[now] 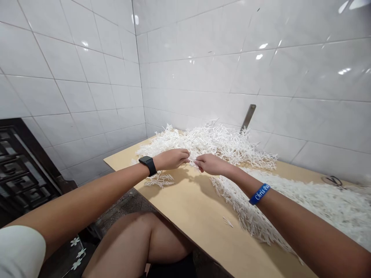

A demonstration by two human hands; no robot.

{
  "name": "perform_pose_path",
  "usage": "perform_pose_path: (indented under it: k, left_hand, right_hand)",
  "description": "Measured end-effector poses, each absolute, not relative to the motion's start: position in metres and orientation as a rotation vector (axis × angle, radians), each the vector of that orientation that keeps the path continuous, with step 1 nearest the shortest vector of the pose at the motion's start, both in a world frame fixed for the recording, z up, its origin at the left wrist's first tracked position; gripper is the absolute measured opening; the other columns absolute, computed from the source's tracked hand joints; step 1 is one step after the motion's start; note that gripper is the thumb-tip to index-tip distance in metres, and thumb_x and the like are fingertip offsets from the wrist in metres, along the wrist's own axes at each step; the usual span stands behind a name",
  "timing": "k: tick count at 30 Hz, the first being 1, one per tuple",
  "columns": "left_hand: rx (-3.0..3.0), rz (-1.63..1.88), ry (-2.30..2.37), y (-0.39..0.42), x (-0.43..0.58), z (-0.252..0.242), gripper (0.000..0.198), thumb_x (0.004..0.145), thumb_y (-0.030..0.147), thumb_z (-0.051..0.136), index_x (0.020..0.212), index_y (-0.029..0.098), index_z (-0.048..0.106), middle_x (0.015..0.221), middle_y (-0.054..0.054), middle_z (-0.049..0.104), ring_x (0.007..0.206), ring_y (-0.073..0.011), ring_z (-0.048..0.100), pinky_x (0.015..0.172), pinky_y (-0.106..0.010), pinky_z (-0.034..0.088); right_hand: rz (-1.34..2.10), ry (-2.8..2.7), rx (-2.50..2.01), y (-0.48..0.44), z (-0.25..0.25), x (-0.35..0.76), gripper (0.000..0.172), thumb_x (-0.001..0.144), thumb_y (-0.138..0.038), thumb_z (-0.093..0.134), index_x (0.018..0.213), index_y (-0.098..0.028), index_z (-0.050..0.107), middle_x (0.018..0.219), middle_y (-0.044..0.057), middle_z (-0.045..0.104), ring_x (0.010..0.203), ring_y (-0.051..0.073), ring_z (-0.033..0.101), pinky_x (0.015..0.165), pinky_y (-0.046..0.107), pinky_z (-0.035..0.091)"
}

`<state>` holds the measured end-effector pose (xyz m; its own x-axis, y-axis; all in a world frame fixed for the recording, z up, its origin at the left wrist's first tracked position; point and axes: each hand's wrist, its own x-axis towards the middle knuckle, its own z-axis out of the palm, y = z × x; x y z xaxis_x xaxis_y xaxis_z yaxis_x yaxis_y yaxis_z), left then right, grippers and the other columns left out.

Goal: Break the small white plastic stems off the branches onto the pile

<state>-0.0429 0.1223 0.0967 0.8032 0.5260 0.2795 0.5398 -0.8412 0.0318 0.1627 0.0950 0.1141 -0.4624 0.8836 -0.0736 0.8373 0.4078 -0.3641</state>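
Note:
My left hand (173, 158), with a black watch on the wrist, and my right hand (211, 164), with a blue wristband, meet over a tan wooden table (199, 216). Both hands pinch the same small white plastic sprig (193, 160) between their fingertips. Just behind them lies a big heap of white branch-like plastic pieces (217, 141). A second, flatter spread of the same white pieces (304, 200) runs along the table under my right forearm. One loose white branch (159, 180) lies below my left wrist.
White tiled walls close the corner behind the table. A grey metal bar (248, 116) leans on the wall behind the heap. Black scissors (333, 180) lie at the far right. A dark carved wooden piece (20, 166) stands at the left. My bare knee (136, 239) is below the table's edge.

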Motion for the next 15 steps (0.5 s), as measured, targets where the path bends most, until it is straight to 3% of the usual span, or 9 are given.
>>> perform_pose_path:
  k: [4,8,12,15]
  left_hand:
    - [-2.93,-0.412,-0.892,0.134,-0.045,0.095,0.028,0.096,0.019,0.043,0.072,0.017,0.059,0.085,-0.007,0.064,0.074,-0.0175,0.058,0.067,-0.029,0.041]
    - [-2.884,-0.465,-1.056,0.153,-0.061,0.097,0.023,0.09,0.011,0.045,0.074,0.017,0.06,0.083,-0.007,0.065,0.076,-0.0178,0.059,0.069,-0.029,0.042]
    - [-2.812,-0.575,-1.272,0.158,-0.078,0.09,0.028,0.093,0.02,0.039,0.075,0.016,0.06,0.082,-0.009,0.067,0.074,-0.0191,0.06,0.067,-0.03,0.043]
    - [-2.844,-0.608,-1.289,0.152,-0.067,0.078,0.035,0.097,0.029,0.035,0.08,0.016,0.062,0.087,-0.009,0.069,0.076,-0.0191,0.061,0.068,-0.029,0.045]
  right_hand:
    - [0.6,-2.471,-1.51,0.085,0.118,0.153,0.036,0.094,-0.026,0.042,0.059,-0.019,0.043,0.058,-0.001,0.047,0.055,0.013,0.041,0.055,0.027,0.029]
    - [0.671,-2.411,-1.492,0.051,0.12,0.16,0.036,0.094,-0.025,0.039,0.059,-0.02,0.038,0.055,-0.003,0.039,0.051,0.012,0.036,0.051,0.026,0.028]
    - [0.71,-2.382,-1.461,0.019,0.105,0.186,0.036,0.096,-0.028,0.033,0.067,-0.019,0.052,0.06,-0.001,0.051,0.052,0.012,0.044,0.052,0.023,0.035]
    - [0.577,-2.332,-1.522,0.021,0.085,0.202,0.033,0.093,-0.019,0.033,0.096,-0.019,0.067,0.076,0.004,0.064,0.063,0.016,0.056,0.059,0.025,0.041]
